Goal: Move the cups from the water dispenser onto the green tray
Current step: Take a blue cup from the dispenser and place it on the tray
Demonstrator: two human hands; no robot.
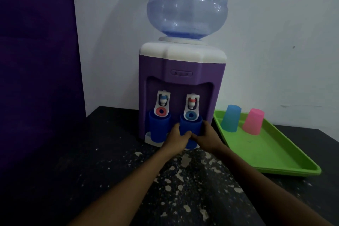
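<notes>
A purple and white water dispenser [181, 71] stands against the wall with a clear bottle on top. Two dark blue cups stand under its taps: the left cup [159, 127] sits alone, the right cup [190, 124] is clasped from both sides. My left hand [177, 138] wraps its left side and my right hand [205, 136] its right side, fingers meeting in front. The green tray [271, 150] lies to the right of the dispenser. An upturned light blue cup [230, 118] and an upturned pink cup [253, 121] stand on its far end.
The dispenser and tray rest on a black, speckled countertop [102, 152]. A dark purple panel [36, 60] rises at the left and a white wall stands behind. The near half of the tray holds nothing.
</notes>
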